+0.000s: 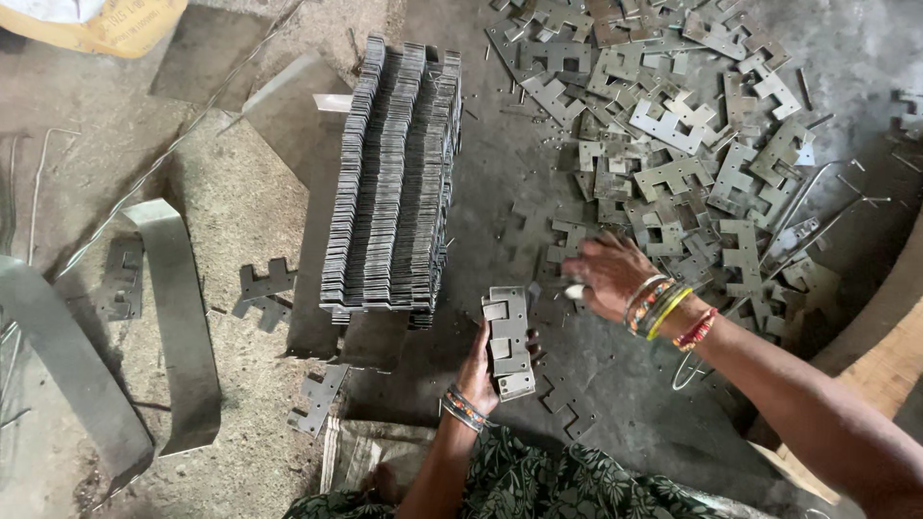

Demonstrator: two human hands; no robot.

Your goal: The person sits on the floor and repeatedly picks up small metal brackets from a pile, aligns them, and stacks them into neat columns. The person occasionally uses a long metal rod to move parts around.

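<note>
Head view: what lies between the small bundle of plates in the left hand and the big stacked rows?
In the head view, only bare, dusty grey floor separates the bundle in the left hand from the stacked rows.

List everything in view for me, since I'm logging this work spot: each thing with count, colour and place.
stacked plates: one long ordered stack, grey, centre floor
loose plates: too many to count, grey, heaped upper right
stray plates: several, grey, left of the stack
bent metal strip: one, grey, left
wire: thin, upper left
held plates: small bundle, grey, in the left hand
left hand: bangled, gripping the bundle
right hand: bangled, at the heap's edge
</note>
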